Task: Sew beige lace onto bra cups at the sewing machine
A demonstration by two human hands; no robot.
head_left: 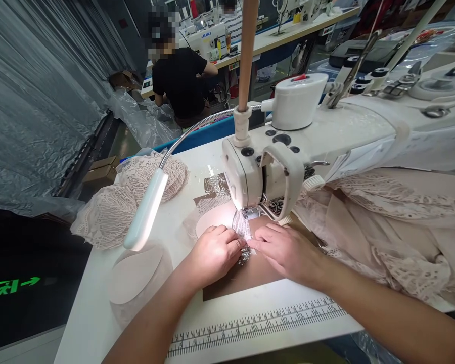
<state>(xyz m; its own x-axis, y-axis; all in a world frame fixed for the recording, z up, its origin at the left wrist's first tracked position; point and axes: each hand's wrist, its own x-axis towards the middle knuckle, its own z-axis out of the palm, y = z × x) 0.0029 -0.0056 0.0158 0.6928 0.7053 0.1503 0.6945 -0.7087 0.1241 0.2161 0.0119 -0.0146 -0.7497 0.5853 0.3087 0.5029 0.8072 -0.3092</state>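
Observation:
Under the lit needle area of a white sewing machine, a small piece of pale pink lace fabric lies beneath the presser foot. My left hand is closed at its left edge, thumb and fingertips pressed together on the lace. From the other side, my right hand grips the same lace with bent fingers, its fingertips almost touching the left ones. A smooth pale oval piece with sheer lace around it extends beyond my left hand. Both hands rest over a brown sheet on the table.
Lace pieces are piled at the left, near a lamp on a bent neck. A sheer pale piece lies closer. Lace cloth is heaped right. A printed ruler runs along the front edge. A person sits beyond.

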